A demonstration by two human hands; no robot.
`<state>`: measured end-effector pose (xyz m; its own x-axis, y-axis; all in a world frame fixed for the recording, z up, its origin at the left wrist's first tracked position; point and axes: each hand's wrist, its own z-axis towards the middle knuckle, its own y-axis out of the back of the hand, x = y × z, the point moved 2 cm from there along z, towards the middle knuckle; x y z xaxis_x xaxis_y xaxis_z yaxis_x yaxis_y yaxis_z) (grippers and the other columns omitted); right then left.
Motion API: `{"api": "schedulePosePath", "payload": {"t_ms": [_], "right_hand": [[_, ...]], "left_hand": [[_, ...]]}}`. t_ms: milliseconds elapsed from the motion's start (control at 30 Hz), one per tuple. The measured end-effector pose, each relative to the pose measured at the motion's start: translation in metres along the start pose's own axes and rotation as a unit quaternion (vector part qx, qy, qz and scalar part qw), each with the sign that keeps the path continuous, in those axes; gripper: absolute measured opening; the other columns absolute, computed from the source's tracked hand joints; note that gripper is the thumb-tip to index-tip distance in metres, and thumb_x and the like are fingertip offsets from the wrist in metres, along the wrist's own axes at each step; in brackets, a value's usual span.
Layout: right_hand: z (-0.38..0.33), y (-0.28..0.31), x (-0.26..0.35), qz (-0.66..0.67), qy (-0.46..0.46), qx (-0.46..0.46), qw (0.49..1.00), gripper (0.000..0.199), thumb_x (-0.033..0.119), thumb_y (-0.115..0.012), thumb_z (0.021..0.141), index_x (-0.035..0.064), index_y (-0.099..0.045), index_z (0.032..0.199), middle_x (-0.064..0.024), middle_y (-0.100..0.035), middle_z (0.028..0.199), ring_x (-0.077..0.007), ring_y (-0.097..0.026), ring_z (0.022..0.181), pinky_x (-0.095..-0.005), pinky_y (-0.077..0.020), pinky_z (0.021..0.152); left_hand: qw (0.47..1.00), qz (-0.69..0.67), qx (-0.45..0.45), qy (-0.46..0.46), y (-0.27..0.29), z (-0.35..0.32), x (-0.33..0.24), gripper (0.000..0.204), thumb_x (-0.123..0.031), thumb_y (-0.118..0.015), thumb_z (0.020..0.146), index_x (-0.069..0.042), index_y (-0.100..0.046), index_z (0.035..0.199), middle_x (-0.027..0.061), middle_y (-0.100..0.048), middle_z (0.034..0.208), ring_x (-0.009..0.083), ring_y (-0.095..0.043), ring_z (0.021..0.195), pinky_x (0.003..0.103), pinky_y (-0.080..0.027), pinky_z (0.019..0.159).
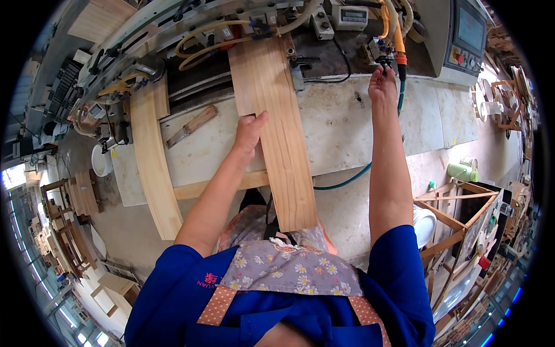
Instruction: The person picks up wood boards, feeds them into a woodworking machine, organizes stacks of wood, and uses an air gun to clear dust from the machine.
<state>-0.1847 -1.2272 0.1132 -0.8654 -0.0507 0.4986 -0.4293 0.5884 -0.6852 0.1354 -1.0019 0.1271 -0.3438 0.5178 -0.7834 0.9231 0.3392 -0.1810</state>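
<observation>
My left hand [248, 134] is closed on the left edge of a long pale wooden board [283, 150], its thumb on top and the other fingers mostly hidden. The board's far end lies under the machine [272, 26], and its near end reaches toward my apron. A shorter pale piece [244, 87] lies along its left side. My right hand [383, 87] reaches far right, fingertips pinched on a small black control part [384, 62] beside an orange hose fitting [400, 58]. Just what that part is, I cannot tell.
A wooden-handled scraper-like tool [192, 125] lies on the pale worktable [341, 127]. More boards [151, 162] jut out at left. A control panel with a screen [467, 34] stands far right. A teal hose [352, 178] hangs past the table's front edge.
</observation>
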Motion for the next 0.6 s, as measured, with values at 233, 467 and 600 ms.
{"api": "schedulePosePath", "payload": {"t_ms": [233,467,600], "right_hand": [[-0.0031,-0.0008,0.0022,0.005,-0.013,0.01,1.0,0.012,0.014,-0.064,0.087,0.0041,-0.057,0.088,-0.005,-0.062,0.075,-0.0134,-0.064,0.067,-0.0219,-0.056,0.058],[-0.0012,0.0018,-0.0016,0.009,-0.012,-0.006,1.0,0.012,0.013,-0.067,0.085,0.0045,-0.059,0.088,-0.0066,-0.066,0.078,-0.0136,-0.066,0.068,-0.0218,-0.0578,0.059],[-0.0053,0.0026,-0.0024,0.018,-0.01,-0.008,1.0,0.014,0.013,-0.068,0.085,0.0039,-0.059,0.088,-0.0069,-0.066,0.078,-0.0138,-0.066,0.068,-0.0219,-0.0579,0.06]], "left_hand": [[1.0,0.01,0.001,-0.015,0.0,-0.0003,-0.0022,0.033,-0.035,-0.064,0.089,-0.002,-0.064,0.087,0.0044,-0.067,0.079,0.0096,-0.063,0.063,0.023,-0.049,0.055],[1.0,0.004,0.002,0.01,0.002,0.0025,-0.0002,0.033,-0.032,-0.063,0.09,0.0,-0.065,0.089,0.0039,-0.066,0.084,0.0096,-0.06,0.073,0.025,-0.047,0.064],[1.0,0.003,-0.017,-0.006,0.0012,0.0027,0.0042,0.034,-0.031,-0.062,0.09,0.002,-0.065,0.088,0.0041,-0.066,0.086,0.0105,-0.059,0.077,0.026,-0.046,0.07]]}}
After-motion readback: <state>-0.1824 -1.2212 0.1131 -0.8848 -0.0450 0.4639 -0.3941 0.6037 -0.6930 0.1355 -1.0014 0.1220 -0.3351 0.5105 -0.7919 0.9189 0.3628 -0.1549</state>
